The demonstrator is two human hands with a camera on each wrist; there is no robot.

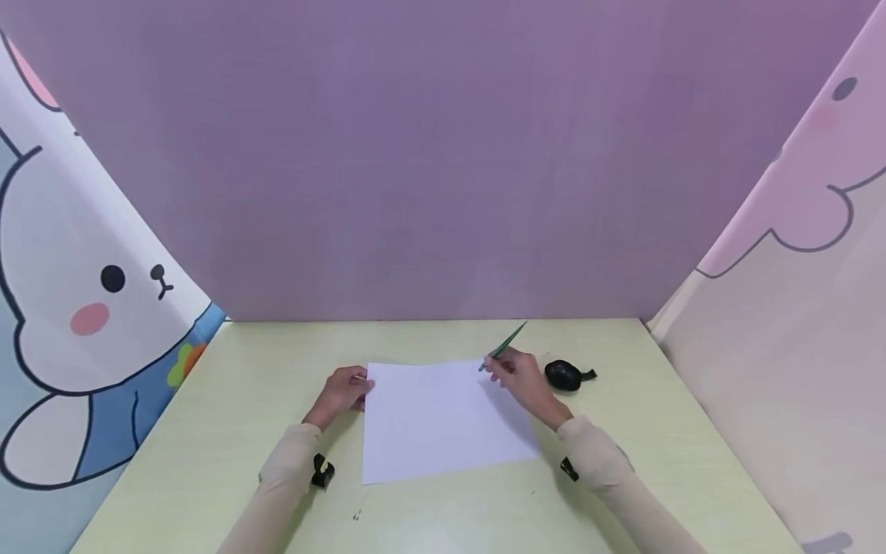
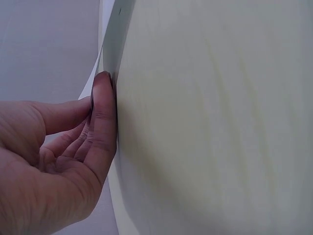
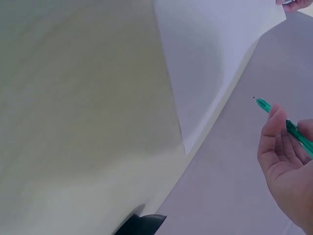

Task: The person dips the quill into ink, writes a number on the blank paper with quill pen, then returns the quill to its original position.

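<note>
Blank white sheet (image 1: 443,419) lies flat mid-table (image 1: 228,415), nothing on it yet as far as I can see. Left hand (image 1: 341,394) has its fingertips on the sheet's left edge. Right hand (image 1: 521,378) pinches a green pen (image 1: 504,346), tip poised just over the sheet's top right corner. Black object (image 1: 566,375) sits right of the sheet.

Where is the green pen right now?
In the head view the pen is held in the right hand, tip over the paper's far right corner, just left of a black object.
</note>
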